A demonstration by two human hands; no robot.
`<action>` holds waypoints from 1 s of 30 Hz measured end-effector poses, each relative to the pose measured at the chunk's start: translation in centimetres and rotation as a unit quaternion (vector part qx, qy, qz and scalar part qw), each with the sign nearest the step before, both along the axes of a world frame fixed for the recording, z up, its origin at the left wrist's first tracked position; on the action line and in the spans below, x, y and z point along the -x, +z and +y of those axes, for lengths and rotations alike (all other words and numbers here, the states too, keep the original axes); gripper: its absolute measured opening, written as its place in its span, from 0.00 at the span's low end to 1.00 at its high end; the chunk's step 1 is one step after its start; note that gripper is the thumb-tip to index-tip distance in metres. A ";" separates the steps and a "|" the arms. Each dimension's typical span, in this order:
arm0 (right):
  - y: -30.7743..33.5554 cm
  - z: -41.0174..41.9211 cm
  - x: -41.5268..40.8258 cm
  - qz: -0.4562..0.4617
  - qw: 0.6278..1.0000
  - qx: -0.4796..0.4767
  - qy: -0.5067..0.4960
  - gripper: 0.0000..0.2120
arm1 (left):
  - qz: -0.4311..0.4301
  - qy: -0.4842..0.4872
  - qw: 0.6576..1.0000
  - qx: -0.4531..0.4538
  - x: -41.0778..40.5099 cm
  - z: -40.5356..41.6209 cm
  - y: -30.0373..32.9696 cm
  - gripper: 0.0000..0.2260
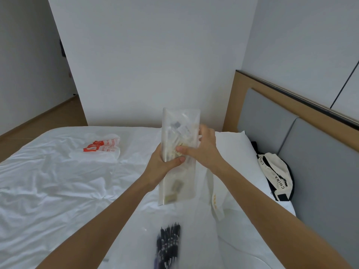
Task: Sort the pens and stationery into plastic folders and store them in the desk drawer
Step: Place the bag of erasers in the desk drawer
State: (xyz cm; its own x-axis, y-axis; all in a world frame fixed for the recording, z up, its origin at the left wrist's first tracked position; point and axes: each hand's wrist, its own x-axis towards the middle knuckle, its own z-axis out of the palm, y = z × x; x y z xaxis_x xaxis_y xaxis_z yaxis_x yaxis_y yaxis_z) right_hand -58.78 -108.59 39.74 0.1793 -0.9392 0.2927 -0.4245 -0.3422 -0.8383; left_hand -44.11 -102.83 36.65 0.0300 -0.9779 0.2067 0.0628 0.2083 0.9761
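Note:
I hold a clear plastic folder (179,123) upright above the bed; blurred small stationery shows through it. My left hand (162,165) grips its left edge near the middle, thumb across the front. My right hand (202,149) holds it from the right, thumb on the front and fingers behind. Below, near the bottom edge of the view, a bundle of dark pens (169,243) lies inside another clear folder on the sheet.
A white bed (58,181) fills the lower view. On it lie a white plastic bag with red print (102,147) at the left, a pillow (231,144), and a cream and black bag (275,175) by the grey headboard (320,162). A white wall stands behind.

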 end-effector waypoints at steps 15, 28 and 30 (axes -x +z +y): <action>-1.1 0.5 0.6 -0.194 0.948 -0.172 0.185 0.22 | 0.058 0.011 0.998 -0.017 -2.2 -0.2 -1.0 0.24; -2.3 0.6 1.1 -0.166 0.924 -0.221 0.266 0.18 | 0.057 0.002 0.997 -0.054 -3.1 0.3 -2.2 0.24; -2.8 0.5 1.1 -0.153 0.933 -0.209 0.251 0.15 | 0.052 -0.022 0.997 -0.061 -2.7 0.5 -2.4 0.23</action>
